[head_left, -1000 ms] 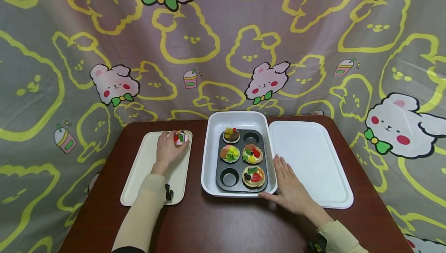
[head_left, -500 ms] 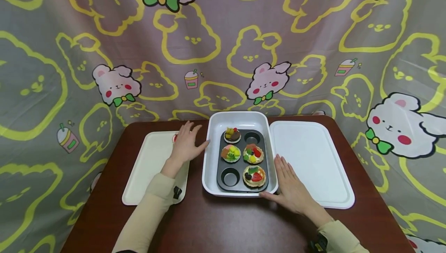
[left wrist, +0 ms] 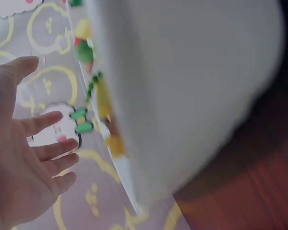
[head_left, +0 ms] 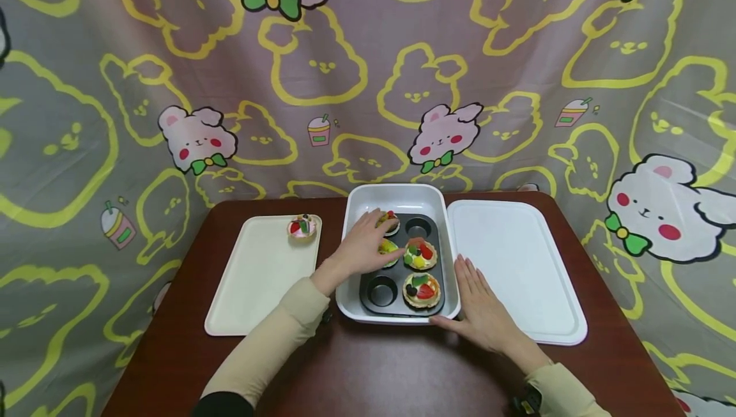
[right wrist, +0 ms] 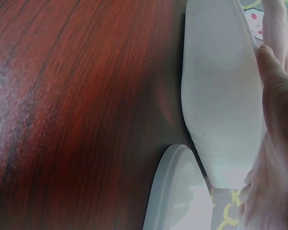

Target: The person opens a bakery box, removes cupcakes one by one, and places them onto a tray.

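Note:
A dark muffin tin (head_left: 372,310) sits inside a deep white basin (head_left: 397,320). Over the tin's left column my left hand (head_left: 362,246) reaches with its fingers spread; the left wrist view shows the hand (left wrist: 24,148) holding nothing. Beneath it, a chocolate tart (head_left: 391,225) and a yellow-and-green fruit tart (head_left: 389,252) are partly hidden. Two fruit tarts, one with red and yellow fruit (head_left: 421,253) and one with a strawberry and berries (head_left: 421,291), fill right-hand cups. My right hand (head_left: 482,316) rests with straight fingers along the basin's right front rim.
On the left lies a cream tray (head_left: 247,289) with a pink tart (head_left: 301,228) at its far right corner. A flat white tray (head_left: 517,264) lies right of the basin. Cups at the tin's back right and front left contain no tart. A patterned curtain (head_left: 368,72) stands behind the table.
My left hand let go of the pink tart on the cream tray and moved right, over the muffin tin. The right hand has kept its place at the basin.

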A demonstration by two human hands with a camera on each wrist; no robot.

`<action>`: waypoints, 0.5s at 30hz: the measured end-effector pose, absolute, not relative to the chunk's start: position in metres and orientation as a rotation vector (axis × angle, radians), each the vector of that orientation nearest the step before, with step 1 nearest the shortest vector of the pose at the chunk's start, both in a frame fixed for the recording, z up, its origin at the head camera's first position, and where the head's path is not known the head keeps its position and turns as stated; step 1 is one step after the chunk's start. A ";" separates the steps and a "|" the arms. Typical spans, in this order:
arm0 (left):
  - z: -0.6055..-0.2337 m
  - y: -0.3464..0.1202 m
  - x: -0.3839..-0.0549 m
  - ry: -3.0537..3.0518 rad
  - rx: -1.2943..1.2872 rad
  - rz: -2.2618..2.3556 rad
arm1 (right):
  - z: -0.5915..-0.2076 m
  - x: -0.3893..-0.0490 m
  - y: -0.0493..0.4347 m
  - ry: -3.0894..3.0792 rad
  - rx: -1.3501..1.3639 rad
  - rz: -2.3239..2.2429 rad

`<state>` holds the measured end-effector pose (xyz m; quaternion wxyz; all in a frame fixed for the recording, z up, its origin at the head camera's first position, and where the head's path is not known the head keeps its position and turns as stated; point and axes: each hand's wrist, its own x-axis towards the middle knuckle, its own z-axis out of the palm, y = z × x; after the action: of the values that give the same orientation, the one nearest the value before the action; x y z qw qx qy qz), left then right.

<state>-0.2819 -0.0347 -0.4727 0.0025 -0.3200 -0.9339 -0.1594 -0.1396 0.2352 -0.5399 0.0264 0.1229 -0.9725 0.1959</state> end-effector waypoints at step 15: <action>-0.546 0.007 -0.298 -2.967 -1.118 -0.541 | -0.541 -0.140 0.234 -3.013 0.369 0.588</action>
<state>-0.2978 0.0067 -0.5455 -0.0373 -0.3472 -0.9218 -0.1682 -0.1405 0.2339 -0.5406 0.0246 0.1193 -0.9742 0.1902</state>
